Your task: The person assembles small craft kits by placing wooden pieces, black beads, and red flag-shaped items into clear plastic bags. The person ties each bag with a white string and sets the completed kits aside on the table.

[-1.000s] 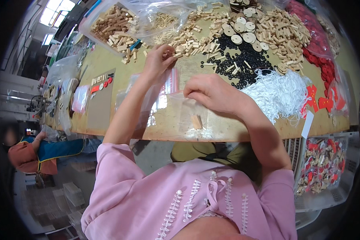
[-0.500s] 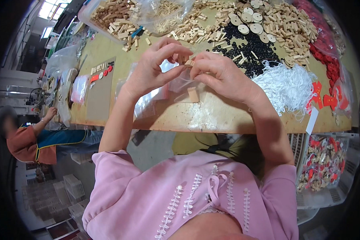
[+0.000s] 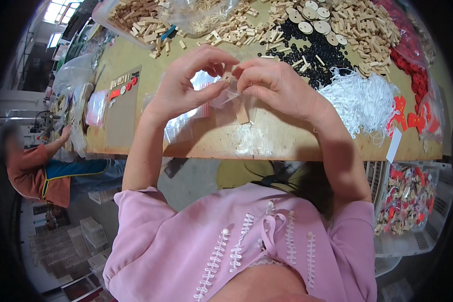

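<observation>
Over the near middle of the table my two hands meet, fingertips nearly touching. My left hand (image 3: 186,85) is closed in a pinch on a small wooden block (image 3: 227,75), pale with a hole in it. Beside it my right hand (image 3: 284,90) pinches the upper part of a clear plastic bag (image 3: 226,117), which hangs below the fingers. Low in that bag, or just behind its film, a larger pale wooden block (image 3: 242,114) rests tilted; I cannot tell which. Stacked clear bags (image 3: 181,123) with a red strip lie beneath my left wrist.
Wooden blocks (image 3: 362,30), wooden discs (image 3: 307,27), black rings (image 3: 314,83) and white cords (image 3: 360,103) are heaped beyond and right. A tub (image 3: 128,30) of blocks stands far left. A sample board (image 3: 123,118) lies left. Another person (image 3: 32,171) works at far left.
Both hands have shifted slightly left. The wooden block in my left fingers shows more plainly. The larger block below has gone from nearly upright to tilted.
</observation>
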{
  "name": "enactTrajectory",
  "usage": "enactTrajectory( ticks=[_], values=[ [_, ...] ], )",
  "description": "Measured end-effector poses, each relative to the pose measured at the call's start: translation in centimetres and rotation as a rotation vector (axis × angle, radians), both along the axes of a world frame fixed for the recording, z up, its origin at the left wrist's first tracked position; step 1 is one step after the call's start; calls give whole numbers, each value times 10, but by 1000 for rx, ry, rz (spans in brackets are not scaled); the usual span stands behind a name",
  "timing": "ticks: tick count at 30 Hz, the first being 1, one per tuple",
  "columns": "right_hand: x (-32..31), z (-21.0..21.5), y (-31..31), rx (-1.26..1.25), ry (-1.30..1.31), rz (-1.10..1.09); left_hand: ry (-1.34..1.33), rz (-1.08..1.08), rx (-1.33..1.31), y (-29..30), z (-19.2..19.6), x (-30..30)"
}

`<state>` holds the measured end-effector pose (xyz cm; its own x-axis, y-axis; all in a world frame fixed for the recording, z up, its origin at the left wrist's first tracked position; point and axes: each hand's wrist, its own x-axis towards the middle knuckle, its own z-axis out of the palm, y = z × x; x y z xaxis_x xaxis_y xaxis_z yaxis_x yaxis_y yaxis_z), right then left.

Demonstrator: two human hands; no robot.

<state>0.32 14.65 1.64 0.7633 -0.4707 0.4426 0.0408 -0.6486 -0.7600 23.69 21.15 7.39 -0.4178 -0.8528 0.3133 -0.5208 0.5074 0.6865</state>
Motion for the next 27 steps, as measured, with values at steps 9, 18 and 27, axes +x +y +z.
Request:
enactTrajectory(
  ticks=[9,18,27],
  values=[
    [-1,-2,-8,169,-71,6,-8,30,-3,-2,-2,11],
    [-6,14,15,351,281,451,290,229,447,-22,-39,15],
    [-8,4,12,329,300,412,-333,253,-12,-124,-77,-68]
  ],
)
